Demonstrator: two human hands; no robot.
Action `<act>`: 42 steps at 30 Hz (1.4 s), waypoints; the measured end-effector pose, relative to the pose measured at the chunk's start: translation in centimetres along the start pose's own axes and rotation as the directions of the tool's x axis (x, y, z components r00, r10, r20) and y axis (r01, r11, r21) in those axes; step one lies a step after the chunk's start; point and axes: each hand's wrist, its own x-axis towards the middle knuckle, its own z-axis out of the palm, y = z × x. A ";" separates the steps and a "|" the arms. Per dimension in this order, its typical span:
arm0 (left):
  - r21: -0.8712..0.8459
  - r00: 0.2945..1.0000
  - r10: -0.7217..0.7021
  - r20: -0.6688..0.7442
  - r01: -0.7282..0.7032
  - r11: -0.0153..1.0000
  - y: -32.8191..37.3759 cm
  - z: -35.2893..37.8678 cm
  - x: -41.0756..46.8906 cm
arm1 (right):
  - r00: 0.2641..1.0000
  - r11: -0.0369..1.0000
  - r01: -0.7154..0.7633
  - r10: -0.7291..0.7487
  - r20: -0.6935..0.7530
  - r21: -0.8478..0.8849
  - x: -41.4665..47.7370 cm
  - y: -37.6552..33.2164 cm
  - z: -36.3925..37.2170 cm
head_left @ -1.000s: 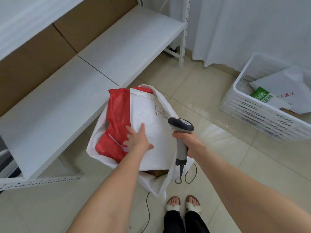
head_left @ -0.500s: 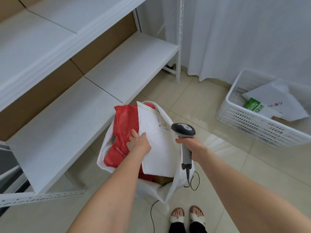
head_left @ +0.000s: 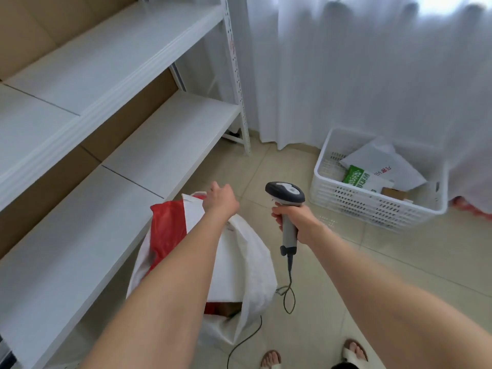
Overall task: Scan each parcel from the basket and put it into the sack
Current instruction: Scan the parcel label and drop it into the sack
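Note:
The white sack (head_left: 257,284) stands open on the floor below my arms. Inside it lie a red parcel (head_left: 167,230) and a white padded parcel (head_left: 226,265), with a brown box (head_left: 226,309) showing at the bottom. My left hand (head_left: 221,199) hovers over the sack's far rim, fingers loosely curled and holding nothing I can see. My right hand (head_left: 291,218) grips the handle of the grey barcode scanner (head_left: 285,191), held upright to the right of the sack. The white basket (head_left: 372,210) sits at the right with a white mailer (head_left: 383,161), a green-printed parcel (head_left: 356,177) and a small brown box (head_left: 394,193).
White shelving (head_left: 159,145) runs along the left, close to the sack. A white curtain (head_left: 372,75) hangs behind the basket. The scanner cable (head_left: 290,296) loops down to the tiled floor beside the sack. My sandalled feet (head_left: 271,359) are at the bottom edge.
My left hand has lifted off the white parcel, which stays in the sack, and moved up to the sack's far rim. The view has tilted up toward the basket. The scanner has risen slightly.

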 end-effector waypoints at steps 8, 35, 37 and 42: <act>0.029 0.991 0.127 -0.043 -0.126 0.992 18.3 -2.8 0.6 | 0.993 0.982 0.072 -0.054 -0.107 0.174 0.1 -8.0 -14.8; 0.190 0.849 0.458 0.263 -0.512 0.838 72.2 14.0 26.6 | 0.859 0.750 0.060 0.297 -0.417 0.658 28.8 -20.8 -59.5; 0.207 0.824 0.480 0.300 -0.548 0.811 75.1 17.5 29.4 | 0.850 0.728 0.056 0.325 -0.416 0.683 32.2 -20.0 -61.7; 0.235 0.777 0.530 0.339 -0.616 0.752 80.1 27.4 35.9 | 0.843 0.695 0.046 0.358 -0.402 0.717 41.6 -15.7 -66.7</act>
